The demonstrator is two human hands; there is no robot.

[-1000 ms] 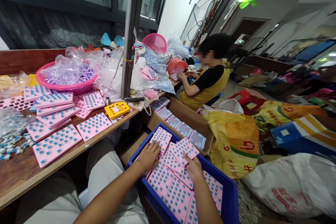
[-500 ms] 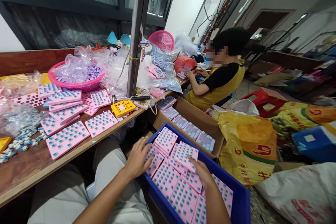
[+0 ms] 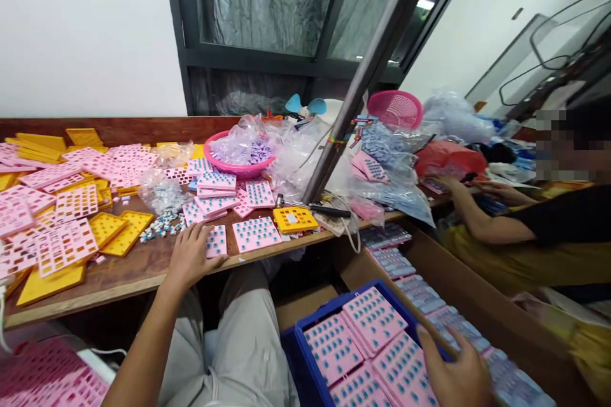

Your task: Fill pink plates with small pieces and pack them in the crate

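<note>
My left hand (image 3: 191, 257) lies over the left end of a pink panel (image 3: 217, 243) with small blue pieces, at the table's front edge. Its fingers are spread, covering part of the panel. Just right of it is another pink panel (image 3: 258, 233). At the lower right, my right hand (image 3: 456, 362) is held over the right side of a blue crate (image 3: 301, 338), thumb and fingers apart and nothing visible between them. Pink panels (image 3: 403, 369) with rows of blue pieces fill the crate; my right hand hides some of them.
Left on the table are pink grids (image 3: 67, 248), yellow trays (image 3: 126, 232) and loose blue-white pieces (image 3: 165, 224). A hammer (image 3: 329, 210) lies by a yellow block (image 3: 294, 219) and a slanted metal post (image 3: 353, 102). Beyond the crate stands a cardboard box (image 3: 477, 286); a co-worker (image 3: 520, 222) sits at right.
The view has swung left. My left hand has gone from the crate's edge to the pink panel on the table. My right hand has come off the pink panel in the crate, fingers now apart.
</note>
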